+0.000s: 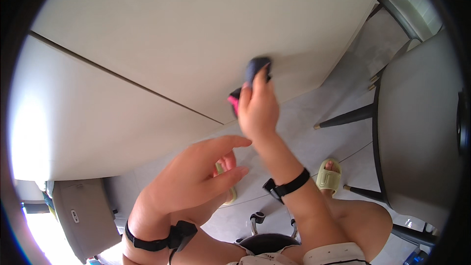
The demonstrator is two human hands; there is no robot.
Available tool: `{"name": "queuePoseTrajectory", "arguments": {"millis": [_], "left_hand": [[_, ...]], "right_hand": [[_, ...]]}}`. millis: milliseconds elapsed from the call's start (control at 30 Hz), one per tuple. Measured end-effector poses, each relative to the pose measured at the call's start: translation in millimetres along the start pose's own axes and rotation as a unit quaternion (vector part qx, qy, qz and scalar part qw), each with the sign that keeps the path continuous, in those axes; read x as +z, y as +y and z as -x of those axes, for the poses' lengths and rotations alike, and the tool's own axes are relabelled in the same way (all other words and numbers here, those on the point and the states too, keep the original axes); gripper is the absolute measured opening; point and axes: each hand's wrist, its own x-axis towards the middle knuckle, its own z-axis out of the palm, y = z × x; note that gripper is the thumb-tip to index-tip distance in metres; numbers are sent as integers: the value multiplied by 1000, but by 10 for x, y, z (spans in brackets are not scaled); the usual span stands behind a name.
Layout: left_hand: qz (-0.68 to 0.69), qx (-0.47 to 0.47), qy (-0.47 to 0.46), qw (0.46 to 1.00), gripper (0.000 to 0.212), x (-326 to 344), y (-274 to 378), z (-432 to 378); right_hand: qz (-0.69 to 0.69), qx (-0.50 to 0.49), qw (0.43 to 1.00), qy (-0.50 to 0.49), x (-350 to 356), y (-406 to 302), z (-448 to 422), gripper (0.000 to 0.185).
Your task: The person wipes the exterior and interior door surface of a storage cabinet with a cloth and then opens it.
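My right hand [258,108] grips a blurred dark blue and black item [258,68] above the pale tabletop [176,44], near its front edge. A black and pink piece [234,100] sticks out on the left of that hand; I cannot tell whether it belongs to the same item. My left hand [202,173] hovers in front of the table edge, below my right wrist. Its thumb and forefinger are apart and nothing shows between them, while the other fingers are curled and partly hidden. Each forearm wears a black strap.
A dark seam [125,77] crosses the tabletop. On the right stands a grey upholstered chair [415,129] with dark, brass-tipped legs. A grey-brown suitcase-like case [84,217] is at lower left. Chrome legs [254,222] with castors and a foot in a green slipper [328,176] are below.
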Motion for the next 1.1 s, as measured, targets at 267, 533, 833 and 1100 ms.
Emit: {"name": "queuePoseTrajectory", "arguments": {"millis": [267,533,833,1100], "left_hand": [[-13,-20,-29,999,38,125,65,-102],[-72,42,-63,995,40,191,70,-33],[-166,10,-131,977,44,55,-107,181],[-115,1,-101,988,43,-47,-311,327]], "right_hand": [[-9,12,1000,8,-31,91,-41,58],[-112,96,985,93,-353,531,-592,45],[64,-228,971,-26,441,-43,323,58],[80,-210,974,-40,478,-89,487,58]]}}
